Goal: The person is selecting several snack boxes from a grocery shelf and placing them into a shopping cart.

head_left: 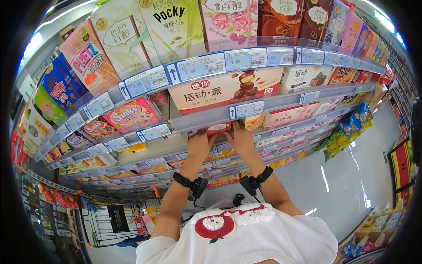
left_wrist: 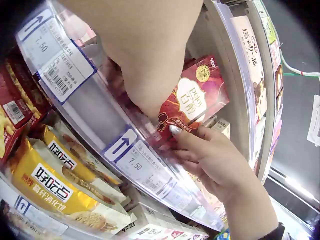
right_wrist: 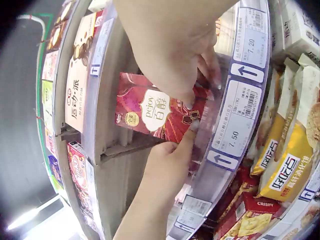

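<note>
Both hands hold a red Pejoy box (left_wrist: 195, 97) at the edge of a supermarket shelf, under the shelf with the big pie boxes. In the head view only a narrow part of the red box (head_left: 218, 128) shows between them. The left hand (head_left: 200, 146) grips one end; its thumb lies on the front face in the right wrist view, its other fingers hidden. At the other end is the right hand (head_left: 241, 141). In the left wrist view the right hand (left_wrist: 212, 150) has its thumb on the front and its fingers bent below.
Price-tag rails (head_left: 246, 110) run along the shelf edges. A Choco-pie style box (head_left: 226, 90) stands just above the hands, pink Sinky boxes (head_left: 132, 112) to the left. Yellow biscuit packs (left_wrist: 60, 180) sit one shelf below. A wire cart (head_left: 105, 222) is at the lower left.
</note>
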Available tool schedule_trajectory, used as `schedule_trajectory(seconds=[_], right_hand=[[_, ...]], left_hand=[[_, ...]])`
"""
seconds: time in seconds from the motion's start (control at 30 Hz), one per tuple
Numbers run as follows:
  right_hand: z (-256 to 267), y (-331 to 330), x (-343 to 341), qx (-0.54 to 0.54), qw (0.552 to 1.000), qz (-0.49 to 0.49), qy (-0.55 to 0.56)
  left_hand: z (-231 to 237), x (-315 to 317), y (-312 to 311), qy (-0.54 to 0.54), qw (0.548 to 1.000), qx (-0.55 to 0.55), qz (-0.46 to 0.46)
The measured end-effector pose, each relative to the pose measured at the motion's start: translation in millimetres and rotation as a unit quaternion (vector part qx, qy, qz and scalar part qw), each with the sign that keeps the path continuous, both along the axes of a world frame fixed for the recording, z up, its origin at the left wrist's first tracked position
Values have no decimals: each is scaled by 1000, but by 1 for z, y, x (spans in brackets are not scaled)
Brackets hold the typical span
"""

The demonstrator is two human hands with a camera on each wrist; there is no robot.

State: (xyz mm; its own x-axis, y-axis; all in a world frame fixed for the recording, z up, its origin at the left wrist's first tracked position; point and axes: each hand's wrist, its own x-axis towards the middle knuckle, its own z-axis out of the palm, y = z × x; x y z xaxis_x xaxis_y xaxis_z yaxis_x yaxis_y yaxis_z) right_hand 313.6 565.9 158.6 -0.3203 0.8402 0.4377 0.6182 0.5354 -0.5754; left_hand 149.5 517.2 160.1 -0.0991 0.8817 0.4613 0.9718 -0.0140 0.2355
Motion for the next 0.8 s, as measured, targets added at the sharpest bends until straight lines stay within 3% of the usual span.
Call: schedule_trajectory(seconds=[0.13,0.33,0.43,0.8], right_hand=[[3,-8,-3,5,1000,-26,-2],[0,-11,-7,12,999,-41,-4],[2,-11,-9,3,998,-56,-12],[0,-12,-16,30,996,-80,-2]], left_hand=[[-10,-4,3,-63,997,41,-22],[-11,-15,4,-171,982,-11,-79],[-8,-15,3,-236,967,15,-91],[-12,-19,4,-219,975,19,-35]])
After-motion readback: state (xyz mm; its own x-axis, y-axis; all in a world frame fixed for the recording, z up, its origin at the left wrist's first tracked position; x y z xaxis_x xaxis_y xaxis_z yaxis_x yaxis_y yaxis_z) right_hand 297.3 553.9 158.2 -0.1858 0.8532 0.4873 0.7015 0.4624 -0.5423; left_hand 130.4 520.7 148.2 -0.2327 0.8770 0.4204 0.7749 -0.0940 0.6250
